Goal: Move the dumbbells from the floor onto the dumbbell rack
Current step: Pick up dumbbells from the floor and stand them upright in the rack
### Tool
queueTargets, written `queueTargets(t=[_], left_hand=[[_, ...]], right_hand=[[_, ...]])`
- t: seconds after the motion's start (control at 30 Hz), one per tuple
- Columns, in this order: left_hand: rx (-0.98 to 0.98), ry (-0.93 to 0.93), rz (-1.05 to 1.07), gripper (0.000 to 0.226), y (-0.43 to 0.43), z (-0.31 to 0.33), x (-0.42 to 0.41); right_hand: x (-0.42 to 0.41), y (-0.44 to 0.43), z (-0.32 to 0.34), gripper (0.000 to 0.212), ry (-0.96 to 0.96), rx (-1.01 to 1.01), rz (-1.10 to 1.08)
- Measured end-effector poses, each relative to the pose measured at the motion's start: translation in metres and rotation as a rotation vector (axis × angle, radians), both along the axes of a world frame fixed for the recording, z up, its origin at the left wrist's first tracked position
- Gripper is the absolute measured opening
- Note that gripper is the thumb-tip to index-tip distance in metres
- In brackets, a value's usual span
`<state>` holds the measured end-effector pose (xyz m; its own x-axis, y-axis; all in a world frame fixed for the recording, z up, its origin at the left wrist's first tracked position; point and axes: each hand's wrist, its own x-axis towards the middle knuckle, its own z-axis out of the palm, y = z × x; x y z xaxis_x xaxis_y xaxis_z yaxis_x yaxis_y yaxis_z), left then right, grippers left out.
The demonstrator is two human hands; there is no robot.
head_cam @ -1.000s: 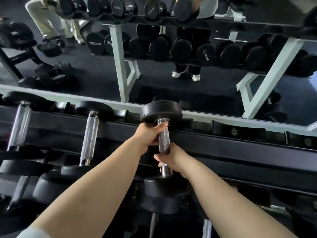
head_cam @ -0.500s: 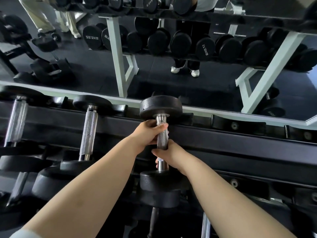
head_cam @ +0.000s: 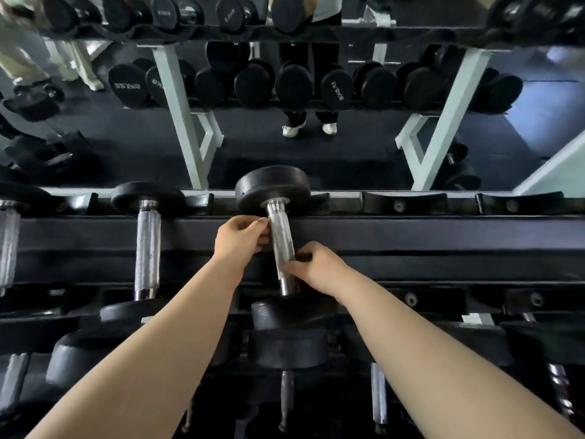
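Mirrored wall behind the black steel dumbbell rack [head_cam: 395, 236] doubles everything, so count only the near tier. Your black rubber-headed dumbbell with the knurled chrome handle [head_cam: 280, 245] lies across the top tier, far head over the back rail, near head over the front rail, probably so both cradles carry it. Your left hand [head_cam: 240, 239] and right hand [head_cam: 316, 264] sit loosely curled, fingertips just touching the handle, gripping nothing firmly. Lower tiers are dim, and your forearms hide part of them.
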<state>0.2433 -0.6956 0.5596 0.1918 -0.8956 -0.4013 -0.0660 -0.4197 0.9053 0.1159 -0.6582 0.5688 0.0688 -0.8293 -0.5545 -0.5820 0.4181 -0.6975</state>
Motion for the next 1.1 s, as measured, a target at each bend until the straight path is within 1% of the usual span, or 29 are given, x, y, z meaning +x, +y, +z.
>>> queueTargets(t=[0.07,0.13,0.23,0.3,0.33,0.4,0.47,0.53,0.6,0.73,0.8,0.9,1.0,1.1], left_hand=[[-0.066,-0.064,0.03,0.02,0.005,0.007,-0.009],[-0.129,-0.084,0.007,0.022,0.015,0.017,-0.025],[-0.217,-0.063,-0.114,0.024,0.044,0.037,-0.059],[-0.241,-0.041,-0.209,0.024,0.067,0.046,-0.086],[-0.239,-0.03,-0.263,0.024,0.081,0.047,-0.103],[-0.213,-0.021,-0.386,0.024,0.117,0.042,-0.143],[-0.176,-0.031,-0.531,0.026,0.165,0.031,-0.19],[-0.123,-0.045,-0.678,0.029,0.223,0.016,-0.242],[-0.065,-0.071,-0.801,0.032,0.286,-0.007,-0.291],[0.146,-0.112,-1.001,0.025,0.402,-0.058,-0.374],[0.233,-0.146,-1.052,0.022,0.443,-0.078,-0.407],[0.276,-0.223,-1.128,0.022,0.486,-0.102,-0.451],[0.314,-0.266,-1.174,0.023,0.514,-0.129,-0.491],[0.338,-0.304,-1.231,0.021,0.533,-0.162,-0.546]], right_hand=[[-0.007,0.011,0.001,0.042,-0.027,-0.047,-0.1],[-0.02,0.024,0.0,0.035,-0.074,-0.089,-0.213],[-0.054,0.054,-0.001,0.014,-0.176,-0.168,-0.37],[-0.083,0.082,0.001,0.003,-0.232,-0.203,-0.473],[-0.101,0.101,0.001,0.004,-0.233,-0.221,-0.515],[-0.138,0.147,-0.001,0.018,-0.215,-0.254,-0.616],[-0.181,0.206,-0.01,0.027,-0.232,-0.257,-0.781],[-0.227,0.279,-0.023,0.026,-0.247,-0.234,-0.953],[-0.27,0.359,-0.038,0.021,-0.252,-0.173,-1.073],[-0.347,0.508,-0.066,0.02,-0.216,-0.044,-1.311],[-0.383,0.565,-0.08,0.017,-0.198,-0.004,-1.419],[-0.432,0.627,-0.097,0.017,-0.171,0.025,-1.514],[-0.475,0.673,-0.116,0.017,-0.203,0.034,-1.63],[-0.529,0.702,-0.142,0.017,-0.24,0.002,-1.693]])
